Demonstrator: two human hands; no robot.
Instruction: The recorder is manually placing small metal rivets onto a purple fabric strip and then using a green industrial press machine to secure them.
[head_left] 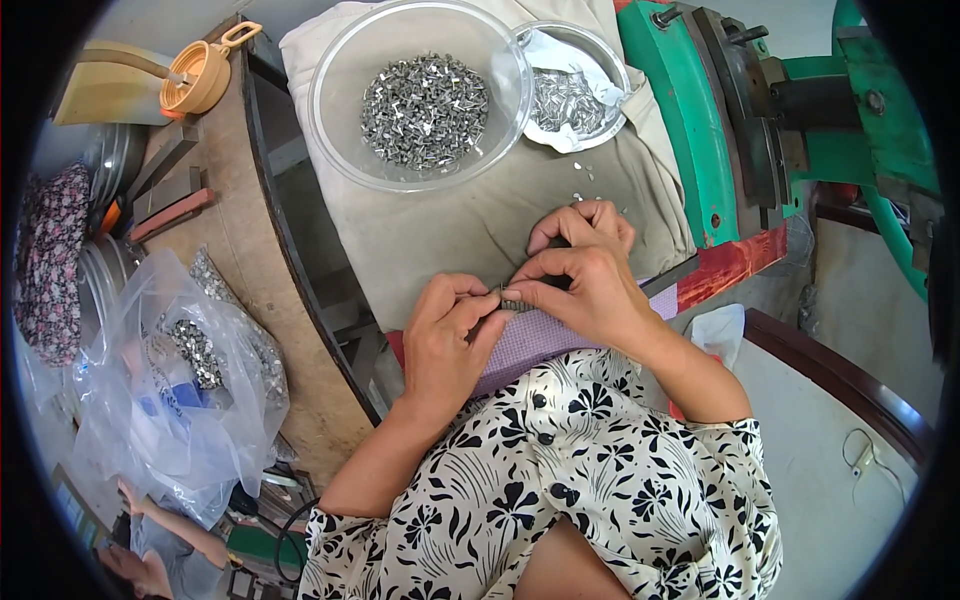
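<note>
My left hand and my right hand meet over the near edge of a cloth-covered work surface. Between their thumbs and forefingers is a small ridged metal piece, dark grey and partly covered by the fingers. Both hands are closed in a pinch at it; its exact kind is too small to make out. Beyond them stands a large clear plastic bowl, holding a heap of small metal parts. Beside it a round metal bowl, lined with white sheet, holds thin shiny metal pieces.
A green machine stands close on the right. Lilac checked padding lines the near edge. On the left, a wooden table carries a clear plastic bag with metal parts and an orange cup. Another person is at lower left.
</note>
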